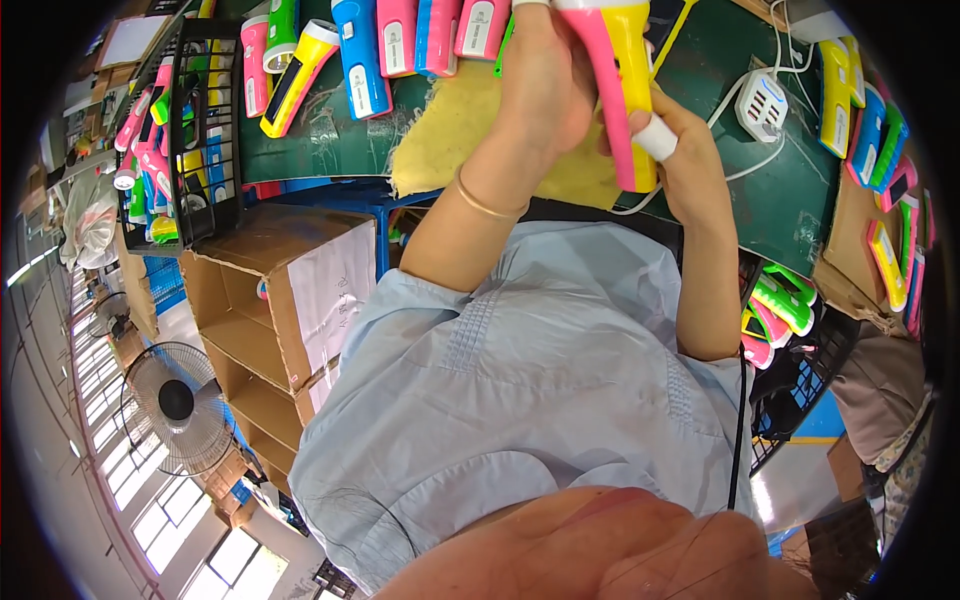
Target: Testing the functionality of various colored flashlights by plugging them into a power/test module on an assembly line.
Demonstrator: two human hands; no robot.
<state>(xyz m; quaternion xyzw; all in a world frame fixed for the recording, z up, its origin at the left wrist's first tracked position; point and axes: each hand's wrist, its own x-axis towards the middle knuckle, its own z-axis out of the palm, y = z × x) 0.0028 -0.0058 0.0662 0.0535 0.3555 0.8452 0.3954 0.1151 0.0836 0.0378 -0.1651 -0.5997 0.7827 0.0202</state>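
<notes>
Over the desk (pixel 340 150), near its front edge, the pink-and-yellow flashlight (pixel 625 85) points lengthwise away from me; my right hand (pixel 692 150) grips its nearer end, while my left hand (pixel 555 90) sits just left, fingers partly hidden, so I can't tell its hold.

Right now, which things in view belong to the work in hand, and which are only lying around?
Seemingly in the work:
pink-and-yellow flashlight, held in right hand, left hand beside it
yellow cloth on the green table
blue-and-white flashlight nearby

Probably just around:
black caged fan
cardboard shelf box
plastic bag
</notes>
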